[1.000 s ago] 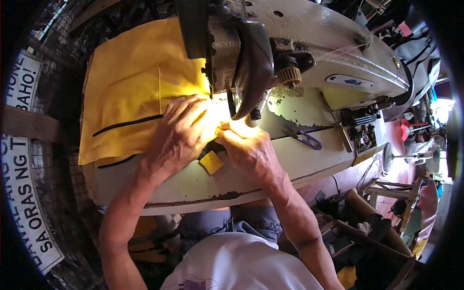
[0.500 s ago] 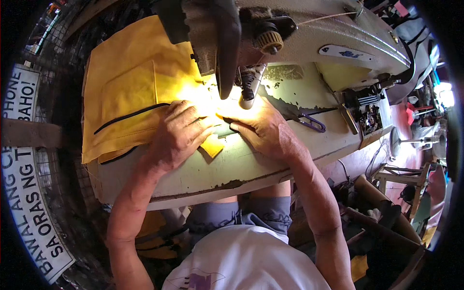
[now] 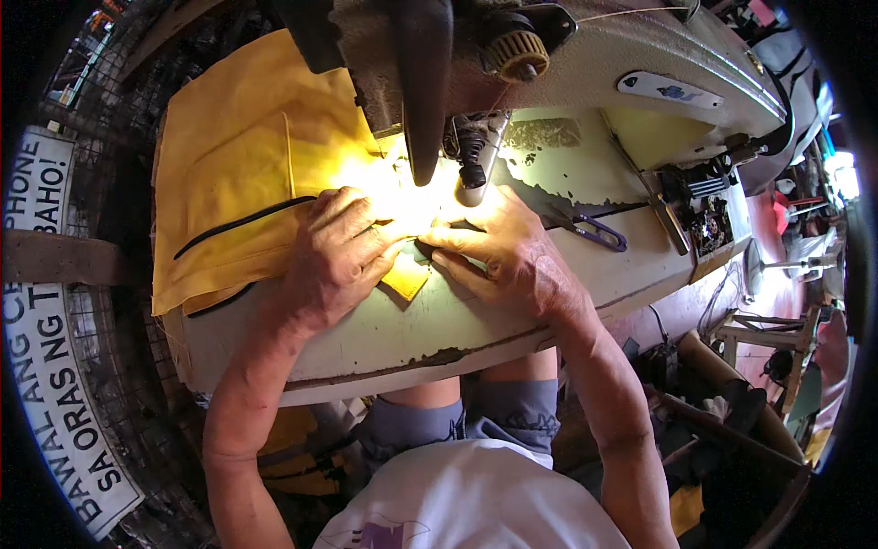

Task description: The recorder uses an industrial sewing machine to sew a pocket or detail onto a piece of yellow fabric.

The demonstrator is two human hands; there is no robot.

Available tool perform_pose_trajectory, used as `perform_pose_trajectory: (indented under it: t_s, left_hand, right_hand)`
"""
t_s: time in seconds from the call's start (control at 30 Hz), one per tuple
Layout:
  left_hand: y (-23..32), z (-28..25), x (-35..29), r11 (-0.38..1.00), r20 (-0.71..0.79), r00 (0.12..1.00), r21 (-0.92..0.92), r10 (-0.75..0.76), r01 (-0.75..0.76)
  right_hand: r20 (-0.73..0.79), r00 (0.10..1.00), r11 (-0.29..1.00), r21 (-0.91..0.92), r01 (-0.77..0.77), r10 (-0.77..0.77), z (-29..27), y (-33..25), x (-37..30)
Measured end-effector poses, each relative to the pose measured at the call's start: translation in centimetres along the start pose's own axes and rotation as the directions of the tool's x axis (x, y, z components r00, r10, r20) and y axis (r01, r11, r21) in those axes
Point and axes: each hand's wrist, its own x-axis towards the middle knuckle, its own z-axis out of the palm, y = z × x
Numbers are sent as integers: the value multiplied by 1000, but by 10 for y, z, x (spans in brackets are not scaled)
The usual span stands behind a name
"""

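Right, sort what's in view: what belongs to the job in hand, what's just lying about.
In the job:
- yellow fabric
- sewing machine
- left hand
- right hand

Apparently just lying about:
- purple-handled scissors
- tan-handled tool
- brown roll

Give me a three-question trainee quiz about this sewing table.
1. True or false: purple-handled scissors lie right of the person's bare right hand.
2. Fill in: the thin black strip across the yellow fabric panel lies ___ of the bare left hand.
3. What shows between the hands: A, red plastic spool; B, yellow fabric corner; C, white metal ruler?

Key: 1. true; 2. left; 3. B.
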Motion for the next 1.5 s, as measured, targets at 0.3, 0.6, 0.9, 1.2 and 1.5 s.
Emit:
perform_pose_trajectory:
  t_s: [0.3,0.6,0.9,1.2,1.5]
  left_hand:
    - [0,1,-1,999,39,999,-8,-38,38]
    - [-1,7,-1,995,-31,998,-83,-61,58]
    - [1,1,0,998,48,999,66,19,-22]
    - [0,-6,1,999,116,992,-1,41,-41]
    - [-7,-2,0,988,66,997,-153,27,-16]
  right_hand:
    - [22,999,999,-42,-35,36,1,-2,-4]
    - [73,997,997,-78,14,-8,0,-4,0]
    - [67,997,996,-75,41,-36,0,-4,0]
    - [43,994,994,49,-103,101,-5,-1,-3]
    - [74,997,998,-65,-2,7,-1,-4,-1]
